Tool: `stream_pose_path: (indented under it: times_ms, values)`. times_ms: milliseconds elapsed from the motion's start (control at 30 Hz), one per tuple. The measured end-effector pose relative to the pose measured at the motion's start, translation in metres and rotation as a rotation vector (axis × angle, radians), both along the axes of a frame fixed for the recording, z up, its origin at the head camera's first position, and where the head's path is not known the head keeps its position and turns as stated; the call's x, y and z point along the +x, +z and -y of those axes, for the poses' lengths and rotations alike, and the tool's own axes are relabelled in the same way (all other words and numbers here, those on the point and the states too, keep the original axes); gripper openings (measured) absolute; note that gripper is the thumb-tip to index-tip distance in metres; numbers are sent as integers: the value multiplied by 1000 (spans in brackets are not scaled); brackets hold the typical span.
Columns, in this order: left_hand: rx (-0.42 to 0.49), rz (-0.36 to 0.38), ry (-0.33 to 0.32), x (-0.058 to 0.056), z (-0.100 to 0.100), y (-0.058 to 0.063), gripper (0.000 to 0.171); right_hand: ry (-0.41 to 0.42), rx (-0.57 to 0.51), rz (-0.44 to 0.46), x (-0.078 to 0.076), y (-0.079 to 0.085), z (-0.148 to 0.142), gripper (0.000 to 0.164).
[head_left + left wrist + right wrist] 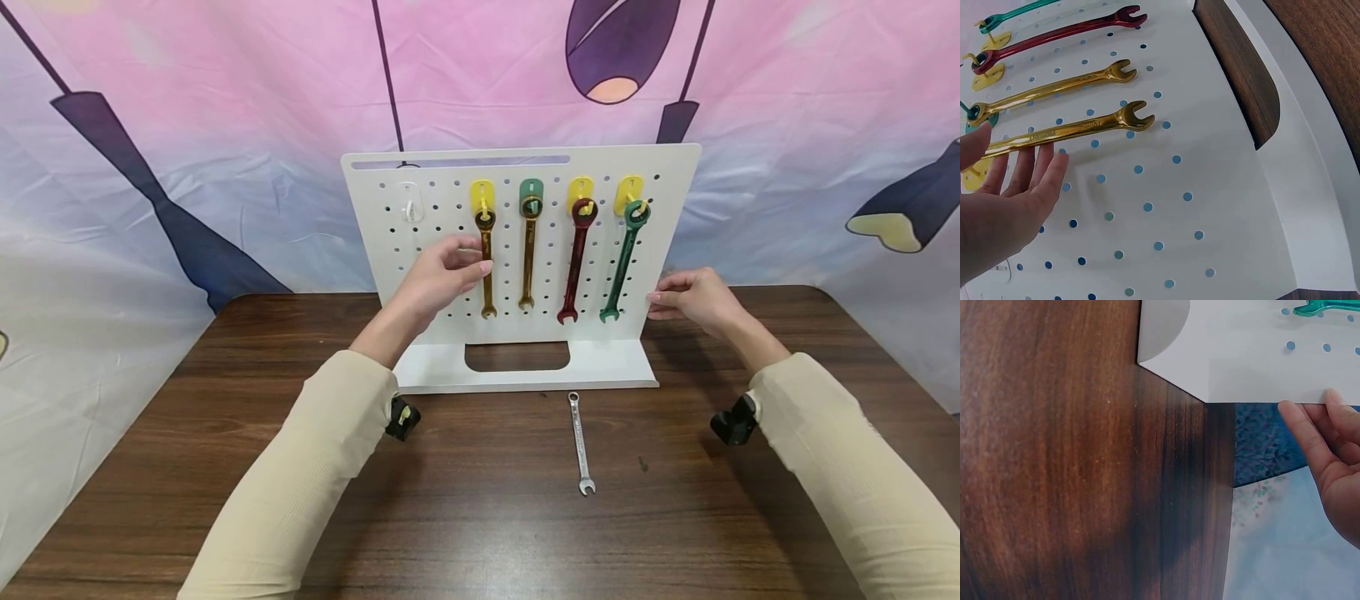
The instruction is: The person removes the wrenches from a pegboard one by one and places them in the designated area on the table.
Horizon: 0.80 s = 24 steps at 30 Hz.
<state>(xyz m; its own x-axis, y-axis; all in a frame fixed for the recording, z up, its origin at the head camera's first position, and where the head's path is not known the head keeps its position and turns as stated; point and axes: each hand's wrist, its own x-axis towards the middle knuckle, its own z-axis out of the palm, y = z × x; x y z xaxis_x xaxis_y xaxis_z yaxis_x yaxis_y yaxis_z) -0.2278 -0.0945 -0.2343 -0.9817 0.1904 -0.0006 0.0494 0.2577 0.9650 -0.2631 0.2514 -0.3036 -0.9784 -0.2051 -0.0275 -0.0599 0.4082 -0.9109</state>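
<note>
A white pegboard [442,287] stands upright on the table, with wrenches hanging from its hooks. My left hand [447,271] pinches the leftmost gold combination wrench [487,283] by its shaft, thumb in front and fingers at its side; its ring end is at a yellow hook [482,193]. To its right hang a second gold wrench [528,258], a red wrench [577,262] and a green wrench [622,262]. At the board's right edge, my right hand [693,298] holds the rim between thumb and fingers. In the right wrist view, the thumb [1335,403] overlaps the board's face.
A silver combination wrench [581,446] lies on the brown wooden table [495,500] in front of the board. One white hook [410,202] at the board's upper left bears no wrench. Behind everything hangs a patterned cloth [480,75].
</note>
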Motion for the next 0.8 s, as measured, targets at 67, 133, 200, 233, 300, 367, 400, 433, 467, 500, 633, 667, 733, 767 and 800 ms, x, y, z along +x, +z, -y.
stream_pose_path:
  times_ms: [67, 133, 200, 233, 300, 367, 400, 433, 467, 500, 633, 667, 733, 767, 800]
  values:
    - [6, -6, 10, 0, -1, 0, 35, 0, 4, 0, 0, 0, 0, 31]
    - [7, -14, 17, 1, -2, 0, 33, 2, 8, 2, -1, 0, 0, 31]
    - [9, -24, 20, 1, -2, 0, 29, 0, 10, 3, -1, 0, 0, 31]
    - [8, -29, 22, 2, -2, 0, 27, -1, 10, 5, -1, 0, 0, 32]
    - [7, -41, 25, 3, -3, 0, 24, 2, 4, 8, -1, 0, 0, 32]
    - [16, -48, 27, 5, -3, 0, 21, 1, -2, 8, -1, 0, 0, 33]
    - [23, -49, 28, 5, -4, 0, 20, 0, -2, 8, -1, 0, 0, 32]
    - [29, -50, 30, 6, -4, 0, 20, 0, -5, 8, -1, 0, 0, 32]
    - [35, -51, 30, 7, -4, 0, 20, 1, -7, 7, -1, 0, 0, 32]
    - [37, -50, 30, 8, -4, 1, 20, 1, -6, 6, -1, 0, 0, 32]
    - [35, -52, 31, 10, -4, 0, 20, 4, 3, 3, -1, 0, 0, 32]
    - [34, -55, 29, 10, -4, 0, 21, 4, 5, 3, -1, 1, 0, 32]
    - [35, -56, 30, 11, -4, 0, 21, 2, 10, 3, 0, 1, 0, 31]
    - [38, -56, 29, 11, -4, 0, 21, 2, 10, 2, 0, 1, 0, 31]
    - [41, -55, 28, 12, -4, 1, 21, 3, 10, 2, 0, 1, 0, 31]
